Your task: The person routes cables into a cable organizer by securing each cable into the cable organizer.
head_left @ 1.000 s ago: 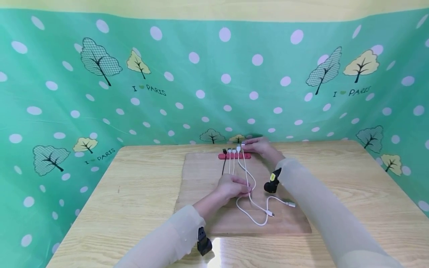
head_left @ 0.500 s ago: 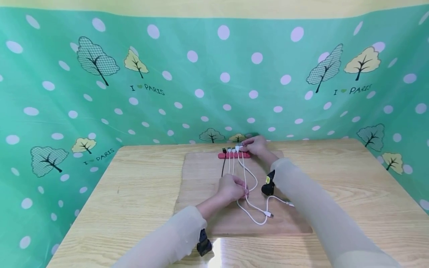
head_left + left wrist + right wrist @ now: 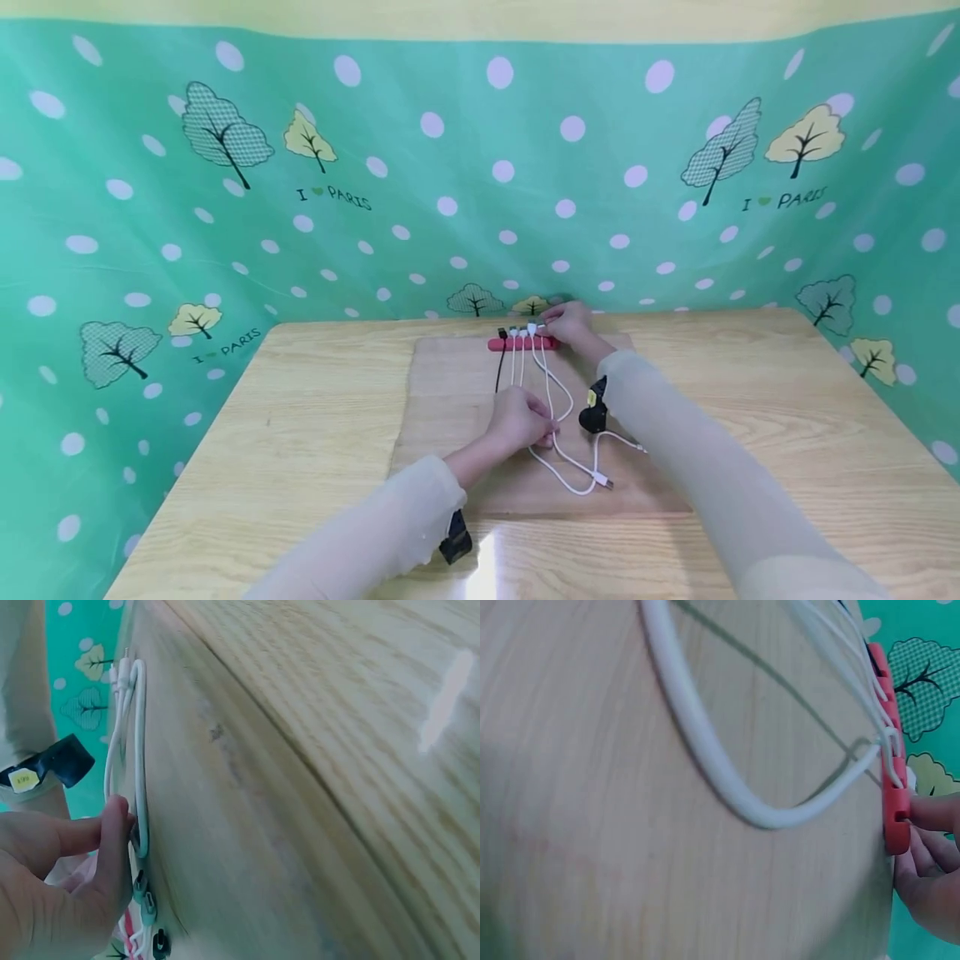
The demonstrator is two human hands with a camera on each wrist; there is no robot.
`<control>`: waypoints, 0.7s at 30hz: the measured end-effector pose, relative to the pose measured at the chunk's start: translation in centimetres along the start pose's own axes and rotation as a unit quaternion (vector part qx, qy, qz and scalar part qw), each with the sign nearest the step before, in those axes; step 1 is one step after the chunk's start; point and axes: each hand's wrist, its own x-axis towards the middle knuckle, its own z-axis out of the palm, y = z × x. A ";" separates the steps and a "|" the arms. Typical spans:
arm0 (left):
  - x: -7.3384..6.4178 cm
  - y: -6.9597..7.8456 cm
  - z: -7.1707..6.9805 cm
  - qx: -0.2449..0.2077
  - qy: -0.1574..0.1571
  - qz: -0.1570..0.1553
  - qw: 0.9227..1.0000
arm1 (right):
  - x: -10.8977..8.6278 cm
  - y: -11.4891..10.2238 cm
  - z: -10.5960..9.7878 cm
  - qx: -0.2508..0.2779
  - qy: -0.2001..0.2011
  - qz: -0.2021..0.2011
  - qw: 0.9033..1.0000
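A red cable holder (image 3: 497, 344) lies along the back edge of a wooden board (image 3: 442, 375). A black cable (image 3: 500, 367) and several white cables run through its slots, plugs at the back. My right hand (image 3: 572, 323) pinches the plug end of a white cable (image 3: 546, 371) by the holder's right end; the plug is mostly hidden by the fingers. In the right wrist view, these fingers touch the holder (image 3: 897, 825) near its end slot. Farther down the same cable, my left hand (image 3: 519, 421) holds it between thumb and fingers, also seen from the left wrist.
On the board's right side lie the loose ends of the white cables, one with a small plug (image 3: 602, 480). A loop of white cable (image 3: 705, 750) crosses the board in the right wrist view. Behind the table (image 3: 322, 400) hangs a green dotted curtain (image 3: 405, 167).
My right hand has shifted slightly left with the white cable's plug end, bringing the cable closer to the holder's right end. The left hand has moved only slightly, still holding the cable.
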 end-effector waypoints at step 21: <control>0.2 -0.3 -7.9 0.150 0.024 0.083 0.985 | -4.1 1.2 -6.0 -0.080 -0.113 -0.162 0.977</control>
